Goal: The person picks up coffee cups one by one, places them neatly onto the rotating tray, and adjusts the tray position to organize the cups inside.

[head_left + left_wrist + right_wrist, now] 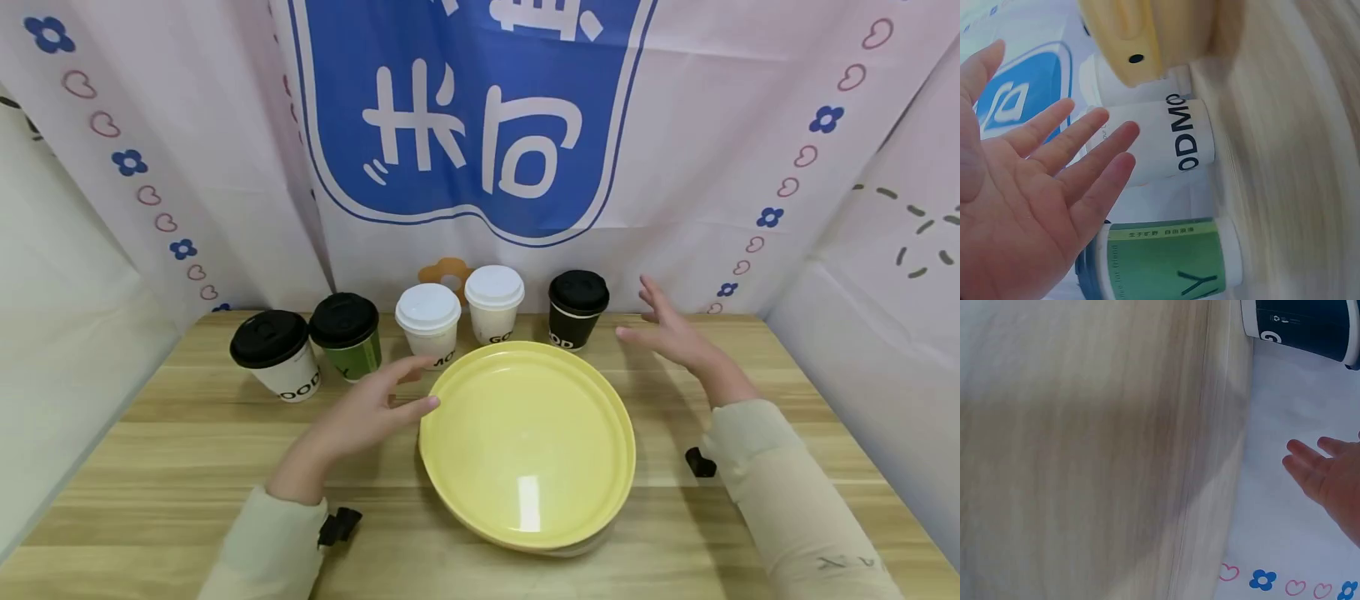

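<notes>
A round yellow tray with a raised rim lies in the middle of the wooden table in the head view. Just left of its rim is my left hand, fingers spread and holding nothing. In the left wrist view that hand shows its open palm in front of a white cup and a green cup. My right hand hovers to the right of a black cup, fingers apart and bare of any object. The right wrist view catches part of the right hand below the black cup.
Along the back edge stand lidded paper cups: a white one with a black lid, a green one, and two with white lids, the left and the right. A printed curtain hangs behind the table.
</notes>
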`<move>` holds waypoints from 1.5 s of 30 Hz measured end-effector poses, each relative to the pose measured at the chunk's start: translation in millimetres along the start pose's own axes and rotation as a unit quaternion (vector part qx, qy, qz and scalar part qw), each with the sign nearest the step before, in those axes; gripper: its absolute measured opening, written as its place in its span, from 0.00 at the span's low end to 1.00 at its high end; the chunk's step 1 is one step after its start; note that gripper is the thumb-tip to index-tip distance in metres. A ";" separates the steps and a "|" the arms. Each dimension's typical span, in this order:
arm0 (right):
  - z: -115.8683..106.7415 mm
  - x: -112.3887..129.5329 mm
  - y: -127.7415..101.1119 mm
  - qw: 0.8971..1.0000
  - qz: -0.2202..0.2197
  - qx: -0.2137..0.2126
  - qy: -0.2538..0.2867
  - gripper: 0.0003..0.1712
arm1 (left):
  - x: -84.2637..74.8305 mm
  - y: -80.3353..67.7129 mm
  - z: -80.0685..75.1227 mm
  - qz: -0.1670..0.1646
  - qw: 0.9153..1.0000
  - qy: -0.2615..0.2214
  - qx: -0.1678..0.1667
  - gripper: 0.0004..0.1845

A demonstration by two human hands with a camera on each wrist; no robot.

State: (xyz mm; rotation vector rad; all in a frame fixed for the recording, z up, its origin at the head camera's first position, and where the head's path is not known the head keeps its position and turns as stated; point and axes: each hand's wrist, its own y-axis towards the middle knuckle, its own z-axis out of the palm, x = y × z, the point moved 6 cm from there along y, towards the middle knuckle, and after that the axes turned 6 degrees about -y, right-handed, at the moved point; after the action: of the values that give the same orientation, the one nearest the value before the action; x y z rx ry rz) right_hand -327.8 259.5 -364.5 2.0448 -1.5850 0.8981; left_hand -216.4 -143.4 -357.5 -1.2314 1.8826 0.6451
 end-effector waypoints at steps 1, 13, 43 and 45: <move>1.1 -0.2 2.5 1.000 0.001 0.001 0.012 0.62 | 1.5 1.1 0.8 -0.004 1.000 -0.013 0.003 0.33; 17.1 13.3 27.0 0.995 -0.023 0.008 0.098 0.61 | 17.5 10.5 10.3 -0.014 0.998 -0.047 0.041 0.35; 37.4 24.9 59.1 0.982 -0.055 0.007 0.181 0.58 | 27.3 10.8 19.3 0.011 0.985 -0.116 0.131 0.44; 37.8 26.0 60.4 0.980 -0.061 0.002 0.190 0.55 | 26.9 10.7 19.1 0.011 0.984 -0.119 0.132 0.44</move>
State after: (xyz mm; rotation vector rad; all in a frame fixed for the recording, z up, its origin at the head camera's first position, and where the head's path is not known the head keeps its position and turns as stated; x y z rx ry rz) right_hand -372.6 199.6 -377.7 1.8139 -1.2401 1.1615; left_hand -225.9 -138.7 -390.6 -0.9210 1.7201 0.5100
